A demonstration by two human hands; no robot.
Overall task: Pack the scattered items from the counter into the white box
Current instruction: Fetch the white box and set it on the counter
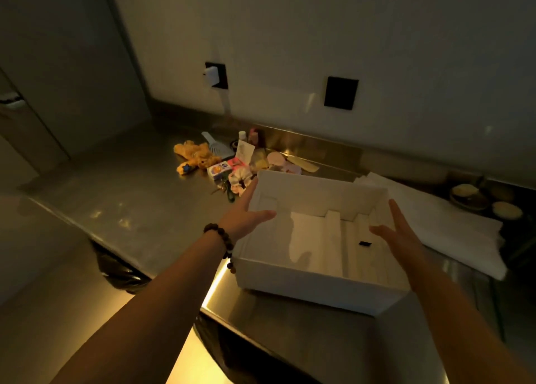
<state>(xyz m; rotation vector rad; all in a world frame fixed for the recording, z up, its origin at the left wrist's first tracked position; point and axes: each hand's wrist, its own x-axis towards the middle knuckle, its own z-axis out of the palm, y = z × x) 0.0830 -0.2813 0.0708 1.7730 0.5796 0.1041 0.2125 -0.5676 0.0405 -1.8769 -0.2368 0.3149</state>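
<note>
The left hand (246, 212), with a bead bracelet (222, 237) on its wrist, lay against the left wall of the white box (304, 285); its fingers were straight along the outside and the thumb reached over the rim, so it steadied the box more than it clamped it. The right hand (401, 233) was at the right wall, fingers straight and spread, thumb pointing inward; whether it really touched the wall I cannot tell. The box stood open on the steel desk (130, 198), near the front edge, and inside it I saw only white dividers and one small dark piece. The scattered items (232, 163) were still in a heap behind the box, near the back wall: a yellow plush toy (193, 156), a small colourful carton (219, 171), a patterned scrunchie (240, 179), some little bottles and other small things too dim to name. A white cloth (452, 224) lay to the right of the box. To my judgement, the step in hand was to put the box in place, and the packing itself was not begun. The next move would call for one hand to leave the box, reach over its far wall to the heap and take the nearest item.
</note>
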